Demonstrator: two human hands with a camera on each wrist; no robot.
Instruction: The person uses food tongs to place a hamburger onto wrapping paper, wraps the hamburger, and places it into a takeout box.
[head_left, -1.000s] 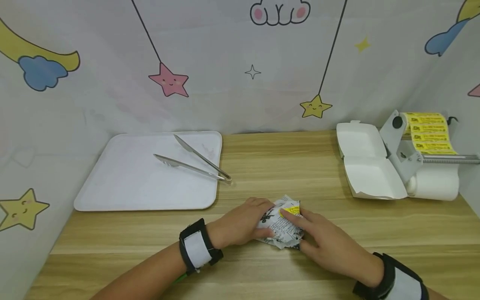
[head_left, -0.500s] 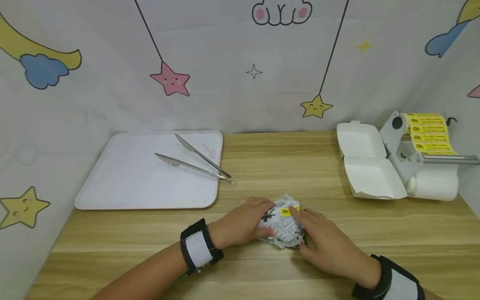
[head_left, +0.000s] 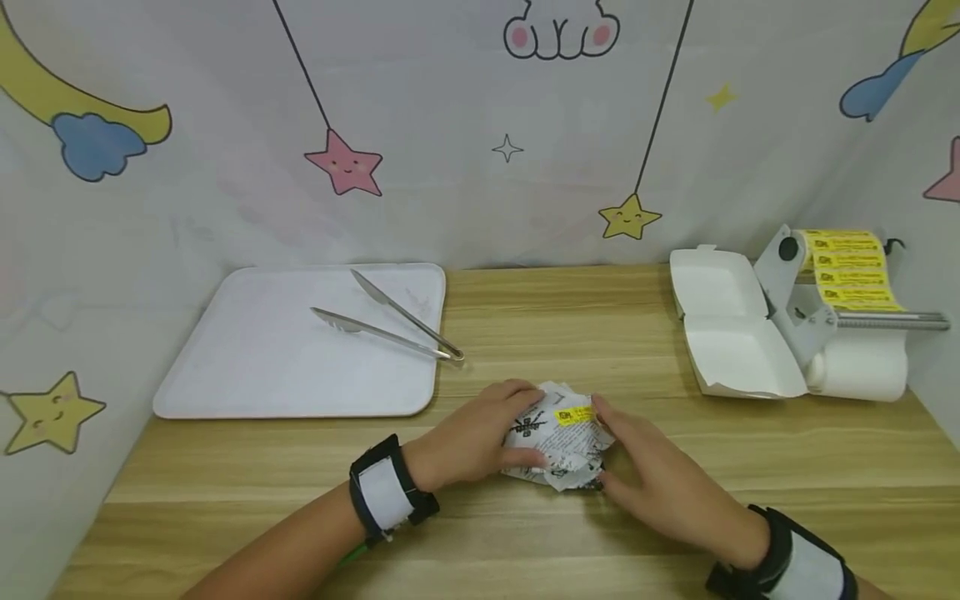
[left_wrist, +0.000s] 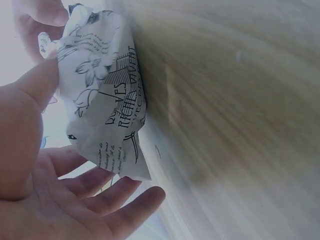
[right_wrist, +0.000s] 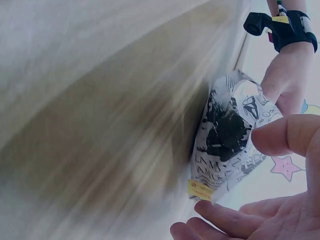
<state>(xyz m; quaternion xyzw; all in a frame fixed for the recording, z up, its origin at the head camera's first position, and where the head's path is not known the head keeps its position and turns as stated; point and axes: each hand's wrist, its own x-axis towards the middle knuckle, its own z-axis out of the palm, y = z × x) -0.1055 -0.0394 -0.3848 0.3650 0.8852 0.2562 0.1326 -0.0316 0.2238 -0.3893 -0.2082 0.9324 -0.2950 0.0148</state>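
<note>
A small paper-wrapped package, white with black print, lies on the wooden table between both hands. A yellow sticker is on its upper right part, running to the right edge; in the right wrist view the sticker's end shows near a fingertip. My left hand holds the package's left side, thumb on the near side and fingers over the far side. At the right end, my right hand holds it between thumb and index finger. What is inside the paper is hidden.
Steel tongs lie spread on a white tray at the left, their hinge end past its rim. Back right stand an opened white foam box and a label dispenser with a yellow sticker roll. A printed curtain hangs behind.
The right index finger has slid from the middle of the sticker to its right end, uncovering more yellow. The package has shifted slightly to the left and away, with the left hand still on it.
</note>
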